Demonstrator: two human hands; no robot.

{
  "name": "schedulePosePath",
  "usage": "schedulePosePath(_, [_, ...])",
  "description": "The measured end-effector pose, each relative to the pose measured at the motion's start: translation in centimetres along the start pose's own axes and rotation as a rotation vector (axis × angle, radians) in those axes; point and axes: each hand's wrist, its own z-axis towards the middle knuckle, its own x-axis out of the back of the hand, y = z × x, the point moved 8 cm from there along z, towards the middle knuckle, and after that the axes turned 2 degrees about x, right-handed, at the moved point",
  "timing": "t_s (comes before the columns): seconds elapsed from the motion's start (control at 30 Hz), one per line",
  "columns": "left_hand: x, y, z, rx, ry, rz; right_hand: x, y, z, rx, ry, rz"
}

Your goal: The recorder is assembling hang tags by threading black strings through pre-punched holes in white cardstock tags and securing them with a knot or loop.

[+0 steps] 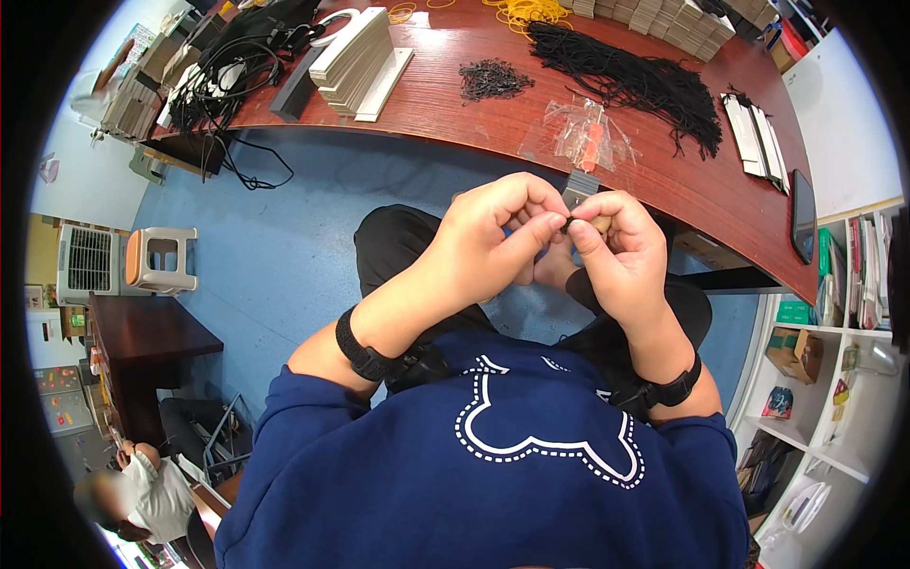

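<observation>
My left hand (493, 237) and my right hand (624, 254) meet just off the near edge of the table, above my lap. Thumb and forefinger of each are pinched together, fingertips nearly touching. Between them is a small black piece (569, 226), mostly covered by the fingers, so its kind is unclear. Right behind the hands, a grey block (580, 186) sits at the table edge. Beyond it lies a clear plastic bag (569, 142) with an orange-handled tool (592, 136). A heap of tiny black pieces (495, 80) and a bundle of black cords (637, 81) lie farther back.
The reddish-brown table (445, 109) also carries stacked cardboard strips (353, 68), yellow cords (527, 11), white strips (755, 140) and a phone (803, 216). Black cables (227, 85) hang off its left end. A stool (161, 260) and a seated person (156, 498) are at left, shelves (825, 379) at right.
</observation>
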Motion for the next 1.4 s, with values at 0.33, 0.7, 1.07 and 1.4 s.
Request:
schedulePosePath(0.33, [-0.7,-0.9,0.2,-0.003,-0.059,-0.385,-0.4,1.7,-0.1,-0.195,-0.077,0.313])
schedulePosePath(0.7, [-1.6,-1.4,0.4,0.053,-0.16,-0.384,-1.3,5.0,-1.1,-0.59,-0.125,0.67])
schedulePosePath(1.07, [0.0,-1.4,0.2,0.03,-0.096,-0.111,-0.7,4.0,-0.7,-0.443,-0.128,0.546])
schedulePosePath(1.4, [0.7,0.4,-0.2,-0.169,-0.025,0.054,-1.0,4.0,-0.7,-0.499,-0.12,0.481])
